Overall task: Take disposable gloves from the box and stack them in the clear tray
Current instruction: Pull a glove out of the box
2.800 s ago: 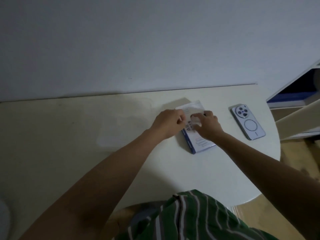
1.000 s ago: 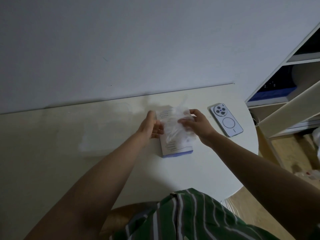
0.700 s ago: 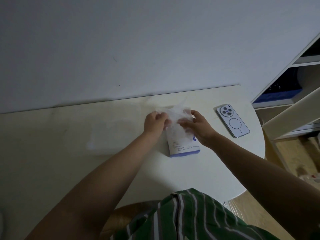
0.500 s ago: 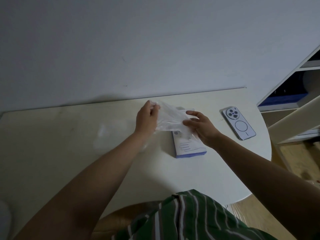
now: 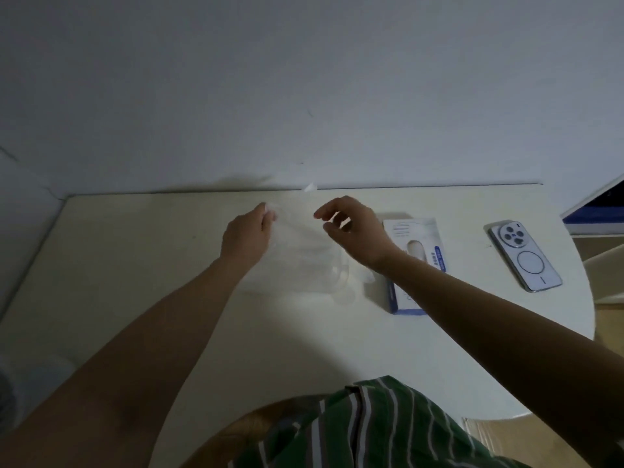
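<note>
Two hands hover apart above the table: the left hand (image 5: 246,236) pinches one edge of a thin clear glove (image 5: 297,233) between thumb and fingertips. The right hand (image 5: 353,231) curls its fingers at the glove's other side, but the film is too faint to tell whether it grips. Between them the glove sags toward the clear tray (image 5: 338,282), whose faint rim shows below the right wrist. Just right of that wrist lies the white-and-blue glove box (image 5: 417,231), partly under the forearm; farther right rests a phone (image 5: 525,256), cameras up. The white table (image 5: 135,265) rounds off on the right and meets a plain grey wall (image 5: 304,79) beyond the hands.
</note>
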The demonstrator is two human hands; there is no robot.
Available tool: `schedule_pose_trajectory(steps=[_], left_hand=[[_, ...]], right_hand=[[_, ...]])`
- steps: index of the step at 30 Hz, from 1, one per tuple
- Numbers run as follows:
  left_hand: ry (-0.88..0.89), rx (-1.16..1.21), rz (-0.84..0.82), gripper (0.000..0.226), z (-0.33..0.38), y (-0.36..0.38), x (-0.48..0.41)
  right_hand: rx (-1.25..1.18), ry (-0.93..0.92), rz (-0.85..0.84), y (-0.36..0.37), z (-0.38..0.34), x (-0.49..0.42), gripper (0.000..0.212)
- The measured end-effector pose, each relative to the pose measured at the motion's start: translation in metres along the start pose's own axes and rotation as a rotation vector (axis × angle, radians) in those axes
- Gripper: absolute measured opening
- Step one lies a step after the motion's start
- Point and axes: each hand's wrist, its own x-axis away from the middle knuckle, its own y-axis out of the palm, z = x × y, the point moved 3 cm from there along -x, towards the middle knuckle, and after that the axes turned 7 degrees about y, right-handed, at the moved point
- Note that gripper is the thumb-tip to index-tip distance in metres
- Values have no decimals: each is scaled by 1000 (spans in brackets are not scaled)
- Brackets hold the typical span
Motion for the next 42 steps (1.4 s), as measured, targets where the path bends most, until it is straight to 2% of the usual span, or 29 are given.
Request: schedule_pose_trajectory(steps=[4,8,10,13,14,16,18,20,22,25,28,32,37,40,42], left_hand=[[-39,-164,-89,33,-10,-3,3],[-95,-259,-182,24,-16,-3,2],[-38,-304,-93,26,-14,-6,2],[195,-309,23,26,-3,-4,-1],[238,-265,-13,24,0,1,-2],[198,-216,-219,24,-1,17,-5],[57,-227,-497,42,-12,36,-5],[-54,-198,-679,71,-27,49,-2],[-99,-165,-726,90,-37,55,-1],[-122,-160,-770,106,-45,64,-1],[-150,-213,-820,116,-50,76,-1],[-199,-225,-818,121,-56,87,-2],[-196,-278,-864,128,-53,84,-3],[-202,-246,-869,121,-49,73,-2],[-179,-256,-805,102,-41,62,-2]], right_hand=[[448,46,-292,58,3,-15,36],[613,127,-392,91,16,-23,51],[635,147,-427,102,21,-26,55],[628,182,-472,117,30,-31,58],[610,200,-492,121,32,-31,59],[575,240,-533,128,35,-34,58],[533,309,-547,131,38,-39,58],[505,379,-523,130,42,-44,62],[562,429,-479,128,50,-49,67],[678,509,-469,123,62,-50,76],[611,609,-508,124,70,-45,97],[775,547,-558,134,72,-40,113],[787,505,-562,131,65,-36,104],[781,495,-585,123,55,-36,106],[759,433,-589,113,43,-37,99]])
